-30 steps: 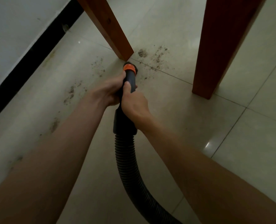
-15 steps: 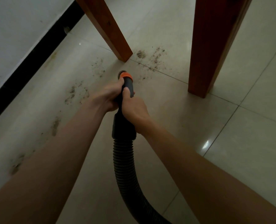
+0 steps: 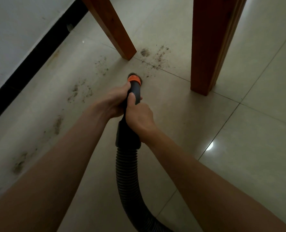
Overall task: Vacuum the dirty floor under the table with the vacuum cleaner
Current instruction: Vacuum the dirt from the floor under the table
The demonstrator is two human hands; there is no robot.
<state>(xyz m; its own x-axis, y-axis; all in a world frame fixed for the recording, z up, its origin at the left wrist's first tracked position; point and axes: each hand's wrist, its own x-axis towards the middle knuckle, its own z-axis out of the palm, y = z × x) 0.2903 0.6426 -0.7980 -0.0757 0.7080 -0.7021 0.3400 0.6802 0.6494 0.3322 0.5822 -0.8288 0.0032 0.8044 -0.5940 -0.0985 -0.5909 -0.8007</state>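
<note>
A black ribbed vacuum hose [image 3: 127, 171] runs up from the bottom edge to a dark nozzle [image 3: 134, 86] with an orange ring at its tip, held low over the pale tile floor [image 3: 249, 148]. My left hand [image 3: 113, 102] grips the nozzle from the left, just behind the ring. My right hand [image 3: 139, 118] holds it further back, thumb on top. Dark dirt [image 3: 155, 56] lies just beyond the tip, between two wooden table legs. More dirt patches [image 3: 79, 94] trail along the floor to the left.
A slanted wooden table leg [image 3: 112, 27] stands ahead of the nozzle, and a thicker red-brown leg [image 3: 209, 47] stands to the right. A white wall with a black skirting board [image 3: 28, 69] runs along the left.
The nozzle has drawn back toward me, away from the slanted leg and the dirt beside it. Both hands keep the same grip.
</note>
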